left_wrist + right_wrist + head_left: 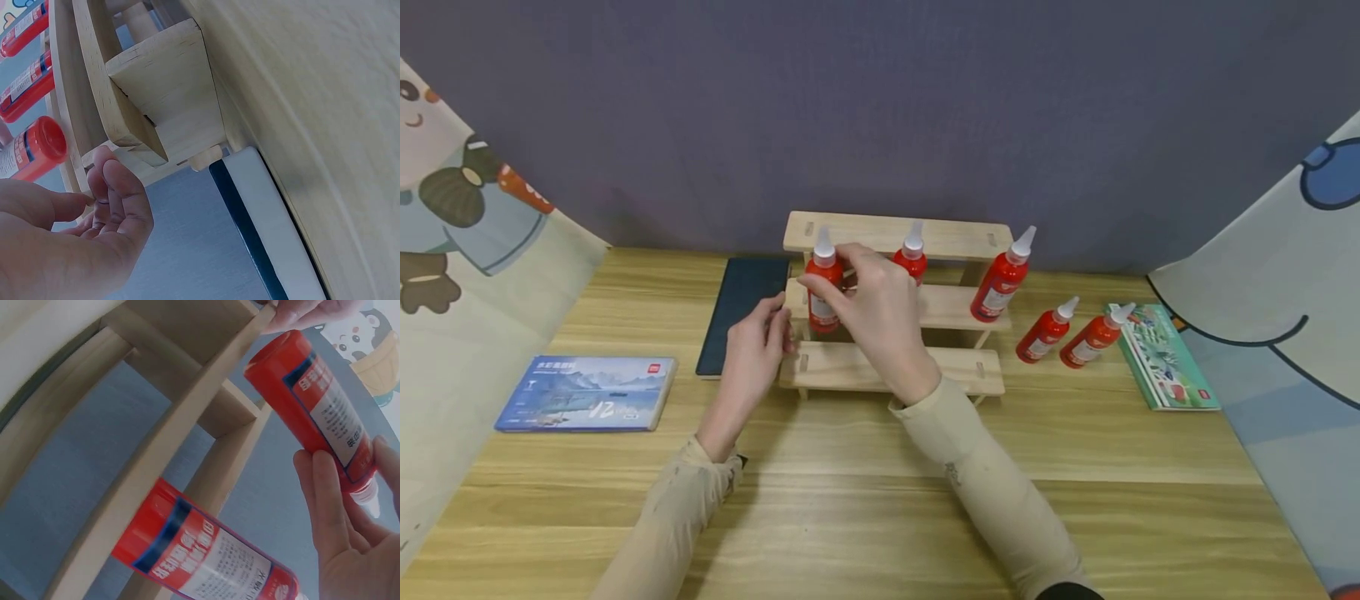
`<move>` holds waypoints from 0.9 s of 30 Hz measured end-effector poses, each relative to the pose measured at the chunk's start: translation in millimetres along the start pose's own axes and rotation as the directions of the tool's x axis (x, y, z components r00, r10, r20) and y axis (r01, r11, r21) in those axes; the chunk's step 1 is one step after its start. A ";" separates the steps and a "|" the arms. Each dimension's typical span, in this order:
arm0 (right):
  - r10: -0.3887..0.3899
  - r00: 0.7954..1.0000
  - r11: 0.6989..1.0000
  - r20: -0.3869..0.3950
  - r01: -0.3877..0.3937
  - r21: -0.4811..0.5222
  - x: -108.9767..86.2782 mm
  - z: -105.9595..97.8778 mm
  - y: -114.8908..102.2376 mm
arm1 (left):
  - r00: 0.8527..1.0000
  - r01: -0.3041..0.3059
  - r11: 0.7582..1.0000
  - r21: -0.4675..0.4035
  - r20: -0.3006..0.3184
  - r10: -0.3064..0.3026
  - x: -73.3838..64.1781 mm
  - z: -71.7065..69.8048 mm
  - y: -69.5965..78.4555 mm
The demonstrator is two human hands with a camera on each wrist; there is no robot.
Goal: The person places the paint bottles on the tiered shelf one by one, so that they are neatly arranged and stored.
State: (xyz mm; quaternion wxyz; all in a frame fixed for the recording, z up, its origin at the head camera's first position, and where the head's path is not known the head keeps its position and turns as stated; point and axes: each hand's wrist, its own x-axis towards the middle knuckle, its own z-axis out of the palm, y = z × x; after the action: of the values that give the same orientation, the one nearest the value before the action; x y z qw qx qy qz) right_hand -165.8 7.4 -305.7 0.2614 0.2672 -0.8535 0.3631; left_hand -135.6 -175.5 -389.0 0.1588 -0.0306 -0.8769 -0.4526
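My right hand (883, 312) grips a red squeeze bottle (824, 315) with a white nozzle, thumb on one side and fingers on the other. It is upright at the left end of the middle step of a three-tier wooden rack (955, 362). In the right wrist view the base of the held bottle (312, 394) is close to the plank. My left hand (752, 342) pinches the rack's left end with thumb and fingers. Two like bottles stand on the same step: one bottle (912, 265) partly behind my right hand, another bottle (997, 287) at the right end.
Two more red bottles, one nearer bottle (1042, 337) and one farther right (1090, 342), stand on the table right of the rack. A green book (1172, 358) lies beyond them. Left lie a dark notebook (733, 308) and a blue box (587, 393). A grey panel (880, 108) rises behind.
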 end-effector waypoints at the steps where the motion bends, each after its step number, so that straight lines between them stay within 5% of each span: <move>1: 0.006 1.000 1.000 -0.004 -0.006 0.003 0.3 1.1 0.2 | 1.000 -0.001 1.000 0.001 0.001 0.001 0.0 0.1 0.1; 27: -0.015 1.000 0.999 -0.016 0.015 -0.029 14.0 25.4 6.0 | 1.000 -0.013 1.000 0.009 -0.003 0.013 -0.5 0.4 -0.5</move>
State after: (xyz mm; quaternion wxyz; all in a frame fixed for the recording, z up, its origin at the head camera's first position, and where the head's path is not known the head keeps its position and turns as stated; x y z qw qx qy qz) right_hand -186.2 -12.1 -314.9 0.2749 0.2668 -0.8544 0.3511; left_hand -135.3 -175.5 -389.8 0.1633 -0.0348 -0.8786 -0.4475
